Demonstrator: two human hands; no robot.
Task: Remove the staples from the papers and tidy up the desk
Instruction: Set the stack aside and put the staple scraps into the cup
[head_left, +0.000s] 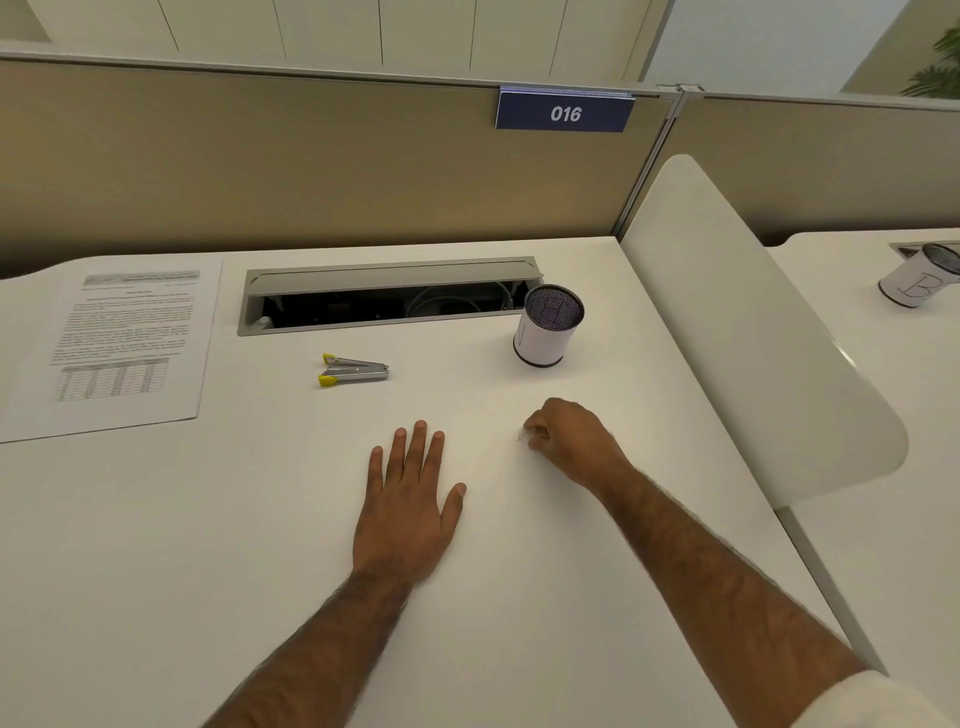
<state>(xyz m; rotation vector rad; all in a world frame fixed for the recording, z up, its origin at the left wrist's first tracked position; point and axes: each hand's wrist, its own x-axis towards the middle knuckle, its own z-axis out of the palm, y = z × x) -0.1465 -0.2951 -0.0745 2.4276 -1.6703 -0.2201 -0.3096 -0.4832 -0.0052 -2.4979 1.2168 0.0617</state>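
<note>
A printed paper (124, 338) lies flat at the desk's far left. A metal staple remover (353, 370) with yellow tips lies on the desk near the middle, behind my hands. My left hand (408, 499) rests flat on the white desk (208, 545), fingers straight and spread. To its right, my right hand (569, 436) has its fingers curled, and its fingertips pinch a tiny bent staple (520, 436) just at the desk surface. A mesh cup (548, 325) wrapped in white paper stands behind my right hand.
An open cable tray (384, 301) is sunk into the desk at the back. A beige partition (311, 166) with a "016" sign closes the far side. A white divider panel (753, 338) bounds the right edge; a second cup (917, 280) stands on the neighbouring desk.
</note>
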